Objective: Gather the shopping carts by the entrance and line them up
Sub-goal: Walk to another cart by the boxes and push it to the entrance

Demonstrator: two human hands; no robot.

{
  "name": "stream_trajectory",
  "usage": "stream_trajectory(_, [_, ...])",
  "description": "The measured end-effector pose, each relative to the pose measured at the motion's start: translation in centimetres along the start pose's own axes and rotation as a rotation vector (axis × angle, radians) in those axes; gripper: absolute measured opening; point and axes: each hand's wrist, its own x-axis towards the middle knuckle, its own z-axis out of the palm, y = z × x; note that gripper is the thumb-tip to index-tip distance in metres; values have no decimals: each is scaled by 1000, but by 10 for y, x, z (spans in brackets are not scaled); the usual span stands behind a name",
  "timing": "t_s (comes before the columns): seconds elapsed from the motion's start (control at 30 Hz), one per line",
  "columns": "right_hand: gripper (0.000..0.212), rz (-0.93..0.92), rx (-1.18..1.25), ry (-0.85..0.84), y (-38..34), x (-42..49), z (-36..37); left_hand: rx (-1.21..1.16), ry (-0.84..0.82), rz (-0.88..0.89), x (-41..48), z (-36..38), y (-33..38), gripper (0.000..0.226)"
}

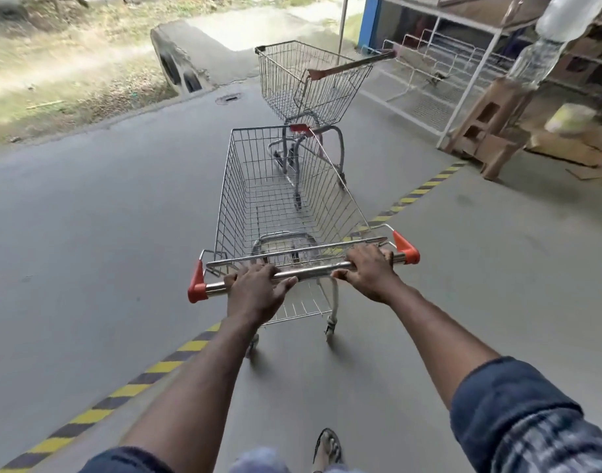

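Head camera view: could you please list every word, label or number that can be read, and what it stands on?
None can be read.
Red tag at the front rim of the near cart: too blurred to read.
Yellowish packet at right: blurred, no legible print.
Floor stripe: yellow and black bars only, no words.

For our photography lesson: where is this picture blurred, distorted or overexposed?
Head view: motion blur smears the grassy verge and clear plastic bottle; the wide lens tilts the white metal post; daylight washes out the concrete ramp; the nearer silver wire cart is sharpest.
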Motion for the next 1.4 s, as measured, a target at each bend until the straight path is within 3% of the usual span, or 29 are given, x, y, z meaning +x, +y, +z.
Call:
stream_trajectory(0.13, [53,-71,0,-52,25,57,-17,-7,27,-86,47,6,16,50])
stream_trajectory(0.47, [39,-169,15,-37,48,243,-50,9,163,-167,210,7,15,48])
stream_trajectory(0.63, [39,-145,5,-39,28,345,-57,-6,112,-190,312,-7,-21,53])
stream_trajectory(0.77, [50,-92,107,-17,4,415,-51,-48,86,-213,386,-25,-55,55])
stream_trajectory(0.97, [52,-85,188,-44,-22,492,-56,-27,36,-245,464,-51,-86,45])
stream_trajectory(1.13, [68,-115,160,-67,-38,564,-61,24,95,-359,523,-58,-101,29])
stream_trajectory(1.23, [61,-158,157,-84,-47,600,-65,11,154,-435,559,-62,-109,22])
stream_trajectory(1.4, [61,-201,141,-126,-52,653,-69,2,106,-472,613,-70,-128,22])
